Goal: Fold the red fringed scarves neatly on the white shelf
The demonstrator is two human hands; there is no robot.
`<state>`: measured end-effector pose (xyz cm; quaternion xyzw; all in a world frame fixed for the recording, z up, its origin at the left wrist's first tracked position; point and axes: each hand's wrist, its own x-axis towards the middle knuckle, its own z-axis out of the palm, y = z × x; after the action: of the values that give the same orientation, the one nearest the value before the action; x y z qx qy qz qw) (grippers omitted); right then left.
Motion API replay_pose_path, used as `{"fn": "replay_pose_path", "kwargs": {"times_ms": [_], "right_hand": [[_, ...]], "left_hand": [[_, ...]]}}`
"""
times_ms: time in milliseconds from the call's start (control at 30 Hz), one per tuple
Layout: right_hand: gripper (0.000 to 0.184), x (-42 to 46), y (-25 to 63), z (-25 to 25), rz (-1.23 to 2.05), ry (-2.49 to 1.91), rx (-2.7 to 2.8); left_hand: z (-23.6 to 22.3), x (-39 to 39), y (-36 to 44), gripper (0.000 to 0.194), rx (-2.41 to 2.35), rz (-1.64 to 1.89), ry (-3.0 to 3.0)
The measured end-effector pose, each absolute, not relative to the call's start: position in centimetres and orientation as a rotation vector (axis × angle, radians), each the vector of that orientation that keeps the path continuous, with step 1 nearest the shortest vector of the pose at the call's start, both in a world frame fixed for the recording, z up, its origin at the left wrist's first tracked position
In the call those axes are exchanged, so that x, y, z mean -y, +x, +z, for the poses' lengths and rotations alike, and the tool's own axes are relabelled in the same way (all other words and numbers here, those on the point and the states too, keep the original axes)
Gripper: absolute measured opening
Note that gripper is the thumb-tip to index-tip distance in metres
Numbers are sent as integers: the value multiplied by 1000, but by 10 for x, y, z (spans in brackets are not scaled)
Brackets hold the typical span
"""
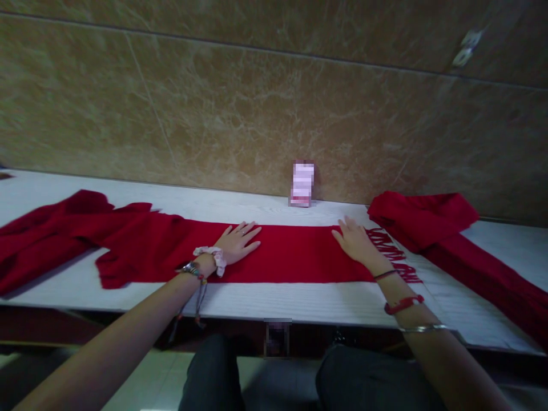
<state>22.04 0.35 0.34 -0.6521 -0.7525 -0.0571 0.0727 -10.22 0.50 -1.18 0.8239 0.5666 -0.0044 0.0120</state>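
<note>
White wood-grain table (299,302), marbled wall (257,114), hands on red scarf (295,254)

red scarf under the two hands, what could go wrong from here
The rumpled cloth at the left might tug creases into the flat stretch of the scarf between the hands. The fringe beside the right hand could tangle or catch against the other red cloth close by. The dangling bracelet cords near the left wrist may snag the fabric if that arm slides across.

White wood-grain table (299,302); red fringed scarf (295,254), red cloths on it.
</note>
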Motion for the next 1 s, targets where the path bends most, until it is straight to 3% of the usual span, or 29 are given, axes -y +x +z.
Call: {"fn": "replay_pose_path", "kwargs": {"times_ms": [133, 267, 733, 1000], "right_hand": [[50, 27, 151, 19, 37, -1309, 2610], [44, 59, 113, 14, 93, -999, 2762], [12, 73, 78, 11, -141, -868, 2882], [14, 75, 63, 6, -260, -974, 2788]], "left_hand": [[-12, -4, -102, 55, -1756, -28, 2575], [-6, -9, -103, 57, -1720, -94, 2542], [17, -83, -103, 43, -1437, 35, 2462], [13, -97, -111, 35, -1329, 100, 2308]]}}
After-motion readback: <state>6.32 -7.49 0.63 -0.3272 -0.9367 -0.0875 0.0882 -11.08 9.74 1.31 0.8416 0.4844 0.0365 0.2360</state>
